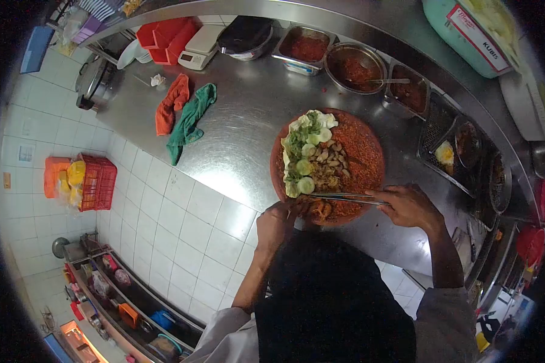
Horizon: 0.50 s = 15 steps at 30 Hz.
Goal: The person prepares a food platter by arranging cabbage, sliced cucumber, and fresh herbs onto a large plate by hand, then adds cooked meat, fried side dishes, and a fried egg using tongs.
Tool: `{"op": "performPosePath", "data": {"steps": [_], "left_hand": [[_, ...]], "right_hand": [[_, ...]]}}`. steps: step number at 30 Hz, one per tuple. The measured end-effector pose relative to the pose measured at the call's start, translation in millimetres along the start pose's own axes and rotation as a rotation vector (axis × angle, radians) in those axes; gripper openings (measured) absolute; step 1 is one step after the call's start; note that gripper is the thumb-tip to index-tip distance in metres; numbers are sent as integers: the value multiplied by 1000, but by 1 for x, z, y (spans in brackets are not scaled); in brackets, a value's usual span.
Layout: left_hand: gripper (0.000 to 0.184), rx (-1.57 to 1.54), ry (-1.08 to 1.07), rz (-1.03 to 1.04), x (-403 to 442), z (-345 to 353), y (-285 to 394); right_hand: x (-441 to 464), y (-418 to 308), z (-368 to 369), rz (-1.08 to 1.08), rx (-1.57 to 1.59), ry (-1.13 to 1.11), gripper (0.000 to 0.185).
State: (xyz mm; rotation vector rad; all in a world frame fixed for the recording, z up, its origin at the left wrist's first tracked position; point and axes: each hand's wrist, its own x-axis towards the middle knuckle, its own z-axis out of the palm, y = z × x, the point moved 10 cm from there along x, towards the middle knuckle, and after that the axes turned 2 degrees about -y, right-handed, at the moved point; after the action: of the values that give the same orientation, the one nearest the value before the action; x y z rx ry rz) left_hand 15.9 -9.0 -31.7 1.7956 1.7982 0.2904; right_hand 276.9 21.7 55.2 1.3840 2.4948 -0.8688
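Observation:
A round reddish-brown plate (275,169) lies on the steel counter, spread with red sambal (363,145). Cabbage leaves, green herbs and cucumber slices (306,184) line its left side, with pale brown pieces (332,158) in the middle. My right hand (406,207) is closed on metal tongs (345,196), whose tips reach over browned food (320,209) at the plate's near edge. My left hand (275,225) is closed at the near left rim beside that food; what its fingers hold, if anything, is hidden.
Metal containers of red sauce (304,47) and a bowl with a spoon (356,68) stand along the back. Orange (173,104) and green cloths (191,124) lie at the left, near a scale (201,48). Dark trays (445,148) stand right, under an overhead shelf.

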Motion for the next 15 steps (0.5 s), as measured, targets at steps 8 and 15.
{"op": "performPosePath", "data": {"steps": [8, 15], "left_hand": [[19, -174, -14, -13, 1, 6, -3], [17, -221, -23, 46, -1, 6, 12]], "right_hand": [[-19, 14, 3, 122, -2, -48, 44], [-20, 11, 15, 120, 2, -60, 44]]}}
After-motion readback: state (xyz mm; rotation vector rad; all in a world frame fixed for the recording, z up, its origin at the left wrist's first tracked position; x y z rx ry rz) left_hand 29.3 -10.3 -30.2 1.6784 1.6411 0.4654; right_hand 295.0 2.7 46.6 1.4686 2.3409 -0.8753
